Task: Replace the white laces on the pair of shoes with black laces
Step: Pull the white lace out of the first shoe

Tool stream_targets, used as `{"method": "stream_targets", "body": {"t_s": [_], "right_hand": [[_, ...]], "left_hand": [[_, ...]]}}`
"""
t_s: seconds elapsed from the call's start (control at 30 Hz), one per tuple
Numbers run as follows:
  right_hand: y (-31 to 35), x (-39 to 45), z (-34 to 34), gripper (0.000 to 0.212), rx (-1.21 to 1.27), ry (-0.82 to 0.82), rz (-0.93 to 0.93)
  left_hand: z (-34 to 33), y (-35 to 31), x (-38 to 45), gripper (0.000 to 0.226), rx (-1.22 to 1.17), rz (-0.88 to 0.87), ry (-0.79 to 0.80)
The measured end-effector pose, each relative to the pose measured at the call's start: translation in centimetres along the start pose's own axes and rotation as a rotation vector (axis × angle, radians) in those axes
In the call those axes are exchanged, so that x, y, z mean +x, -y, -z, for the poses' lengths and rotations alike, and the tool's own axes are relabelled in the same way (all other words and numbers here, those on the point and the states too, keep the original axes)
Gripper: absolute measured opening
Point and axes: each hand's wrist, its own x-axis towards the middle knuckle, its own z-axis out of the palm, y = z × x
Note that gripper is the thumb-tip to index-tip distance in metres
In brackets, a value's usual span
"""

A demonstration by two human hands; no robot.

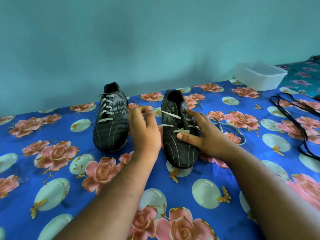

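Note:
Two dark striped shoes stand on the flowered blue cloth. The left shoe [110, 118] is fully laced in white. The right shoe [178, 135] has its white lace [170, 114] partly pulled out of the upper eyelets, with a loose end [230, 126] trailing on the cloth to the right. My left hand [144, 130] pinches the white lace and draws it taut to the left. My right hand [202, 134] holds the right shoe, thumb across the vamp, forefinger stretched along the eyelet row. Black laces [294, 122] lie in loops at the far right.
A white plastic tub [259, 75] sits at the back right by the teal wall. The blue flowered cloth [69, 170] covers the whole surface; another patterned cloth [304, 75] lies beyond it at the far right.

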Motion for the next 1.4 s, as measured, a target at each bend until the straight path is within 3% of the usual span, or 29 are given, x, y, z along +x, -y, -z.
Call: {"method": "stream_targets", "body": {"t_s": [0.07, 0.27, 0.37, 0.43, 0.53, 0.63, 0.7, 0.77, 0.83, 0.93, 1.03, 1.1, 1.23, 1.4], "right_hand": [[0.0, 0.0, 0.0, 0.101, -0.003, -0.001, 0.001], [-0.1, 0.0, 0.1, 0.099, -0.013, 0.0, 0.011], [-0.3, 0.2, 0.0, 0.101, -0.012, -0.001, 0.014], [-0.4, 0.3, -0.1, 0.101, -0.009, -0.003, 0.018], [-0.3, 0.2, -0.2, 0.101, -0.013, -0.011, 0.015], [-0.2, 0.2, -0.1, 0.101, -0.011, -0.012, 0.01], [-0.1, 0.1, -0.1, 0.101, -0.008, -0.007, 0.004], [-0.2, 0.1, -0.1, 0.102, -0.017, -0.009, 0.004], [-0.2, 0.1, -0.1, 0.102, -0.031, -0.012, 0.005], [-0.2, 0.2, 0.0, 0.103, -0.027, -0.012, 0.004], [-0.3, 0.2, -0.1, 0.102, -0.011, -0.017, 0.011], [-0.3, 0.2, -0.1, 0.102, -0.019, -0.012, 0.007], [-0.2, 0.2, -0.1, 0.103, -0.02, -0.019, 0.01], [-0.1, -0.1, -0.2, 0.091, 0.015, 0.066, 0.001]], "left_hand": [[0.4, 0.3, 0.3, 0.028, 0.032, -0.047, -0.044], [0.1, 0.2, -0.4, 0.056, 0.371, -0.252, 0.162], [-0.4, 0.7, -0.9, 0.05, 0.334, -0.18, 0.339], [-0.5, 1.0, -0.9, 0.035, 0.313, -0.124, 0.351], [-0.5, 0.6, -1.0, 0.018, 0.372, -0.141, 0.332], [-0.5, 0.2, -0.8, 0.017, 0.073, 0.013, 0.236], [-0.2, 0.3, -0.2, 0.017, -0.102, 0.077, 0.061], [0.2, 0.3, 0.1, 0.019, -0.117, 0.038, -0.07], [0.5, 0.4, 0.3, 0.026, -0.053, -0.033, -0.086], [0.6, 0.3, 0.2, 0.047, 0.196, -0.171, 0.043], [0.0, 1.1, -0.2, 0.045, 0.328, -0.238, 0.277], [-0.4, 1.4, -0.4, 0.034, 0.239, -0.204, 0.353], [-0.2, 0.4, -0.9, 0.01, 0.112, -0.086, 0.304], [0.0, -0.9, 0.1, 0.014, -0.286, 0.259, 0.025]]}}
